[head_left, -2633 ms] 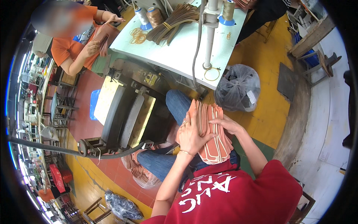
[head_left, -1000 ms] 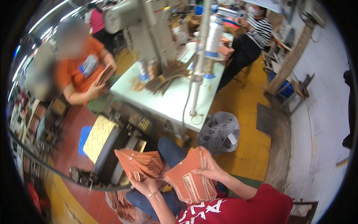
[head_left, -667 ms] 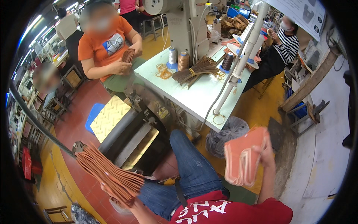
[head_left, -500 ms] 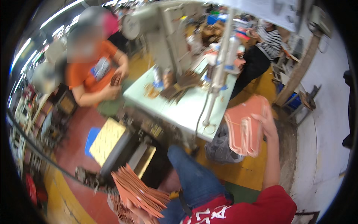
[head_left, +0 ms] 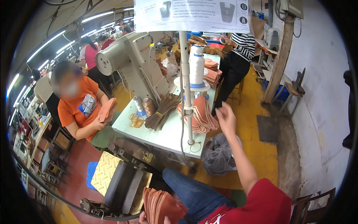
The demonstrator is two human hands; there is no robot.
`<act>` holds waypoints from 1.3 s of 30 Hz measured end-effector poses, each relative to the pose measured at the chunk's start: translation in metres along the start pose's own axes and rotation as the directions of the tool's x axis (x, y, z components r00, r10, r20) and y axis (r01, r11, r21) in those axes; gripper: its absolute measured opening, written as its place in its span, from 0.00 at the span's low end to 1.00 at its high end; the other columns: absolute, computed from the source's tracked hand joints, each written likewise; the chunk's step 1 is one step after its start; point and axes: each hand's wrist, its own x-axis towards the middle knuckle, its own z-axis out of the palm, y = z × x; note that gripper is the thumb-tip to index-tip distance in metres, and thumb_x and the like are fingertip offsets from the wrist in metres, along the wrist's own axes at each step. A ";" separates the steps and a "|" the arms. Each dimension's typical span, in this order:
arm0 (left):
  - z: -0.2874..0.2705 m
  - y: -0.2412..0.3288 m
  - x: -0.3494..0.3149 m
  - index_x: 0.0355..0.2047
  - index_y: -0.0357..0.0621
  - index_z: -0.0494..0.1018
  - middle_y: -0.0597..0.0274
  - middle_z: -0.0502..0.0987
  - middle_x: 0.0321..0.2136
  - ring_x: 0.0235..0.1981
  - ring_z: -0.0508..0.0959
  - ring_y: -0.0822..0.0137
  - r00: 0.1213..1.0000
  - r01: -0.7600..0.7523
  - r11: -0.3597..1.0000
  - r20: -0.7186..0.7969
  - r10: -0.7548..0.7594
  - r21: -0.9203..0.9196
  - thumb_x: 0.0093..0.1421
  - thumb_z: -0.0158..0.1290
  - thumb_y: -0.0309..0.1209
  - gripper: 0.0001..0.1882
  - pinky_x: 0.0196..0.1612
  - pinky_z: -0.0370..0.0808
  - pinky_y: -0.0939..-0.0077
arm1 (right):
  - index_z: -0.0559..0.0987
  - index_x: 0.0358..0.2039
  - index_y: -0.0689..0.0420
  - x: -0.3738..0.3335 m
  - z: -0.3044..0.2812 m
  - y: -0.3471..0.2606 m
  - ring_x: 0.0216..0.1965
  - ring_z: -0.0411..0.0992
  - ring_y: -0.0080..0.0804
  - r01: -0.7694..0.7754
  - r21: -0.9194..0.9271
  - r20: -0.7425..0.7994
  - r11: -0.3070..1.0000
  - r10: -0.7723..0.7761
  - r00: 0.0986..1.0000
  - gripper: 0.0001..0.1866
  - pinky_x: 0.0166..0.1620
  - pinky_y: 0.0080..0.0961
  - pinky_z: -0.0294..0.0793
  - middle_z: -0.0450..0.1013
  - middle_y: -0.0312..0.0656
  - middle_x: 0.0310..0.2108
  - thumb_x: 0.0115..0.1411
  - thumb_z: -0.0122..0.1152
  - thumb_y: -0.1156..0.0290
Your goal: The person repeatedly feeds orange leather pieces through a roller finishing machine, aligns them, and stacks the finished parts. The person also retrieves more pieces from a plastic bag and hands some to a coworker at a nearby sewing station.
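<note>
At the bottom edge, my left hand (head_left: 166, 220) is closed round a fanned stack of salmon-coloured cut leather pieces (head_left: 163, 206). Part of this hand lies outside the picture. My right hand (head_left: 226, 120) is raised just off the table's right edge, fingers apart, holding nothing. Beside it, another stack of salmon leather pieces with pale edges (head_left: 201, 118) lies on the pale green table (head_left: 164, 139), partly behind a white pole (head_left: 187, 89). To the left of that stack is a brown bundle of strips (head_left: 162, 111) tied with a yellow band.
A large sewing machine (head_left: 128, 61) and white thread cones (head_left: 196, 71) stand on the table. Below its right corner sits a dark plastic bag (head_left: 219, 156). A co-worker in orange (head_left: 84, 108) holds salmon pieces at left. A black machine with a yellow plate (head_left: 106, 173) stands by my knee.
My right hand has let go of its salmon stack, which now lies on the table by the pole. The left hand's stack sits lower and further right in view. The view has shifted.
</note>
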 end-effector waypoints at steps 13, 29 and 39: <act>0.021 0.003 0.008 0.49 0.51 0.70 0.52 0.68 0.56 0.58 0.68 0.55 0.583 -0.784 0.573 0.598 0.550 0.238 0.52 0.57 0.38 0.24 0.64 0.51 0.54 | 0.70 0.49 0.60 -0.260 0.002 -0.124 0.46 0.69 0.25 -0.965 0.014 0.951 0.262 0.295 0.094 0.29 0.46 0.25 0.71 0.70 0.39 0.45 0.56 0.62 0.51; -0.013 -0.075 -0.011 0.59 0.47 0.59 0.60 0.65 0.56 0.54 0.67 0.58 0.781 0.416 -0.430 0.557 -0.282 -0.801 0.52 0.35 0.73 0.48 0.57 0.65 0.60 | 0.52 0.64 0.58 -0.233 0.066 -0.139 0.57 0.63 0.39 -0.951 -0.206 0.975 0.231 -0.031 -0.219 0.51 0.61 0.35 0.60 0.63 0.46 0.55 0.36 0.59 0.66; -0.042 -0.139 -0.027 0.64 0.37 0.46 0.47 0.62 0.59 0.59 0.65 0.56 0.274 0.961 -0.035 0.962 0.014 -0.273 0.48 0.61 0.41 0.50 0.61 0.62 0.61 | 0.38 0.66 0.61 -0.238 0.100 -0.115 0.60 0.57 0.34 -0.478 -0.120 0.634 0.870 -0.303 -0.711 0.61 0.60 0.31 0.57 0.56 0.48 0.58 0.43 0.72 0.63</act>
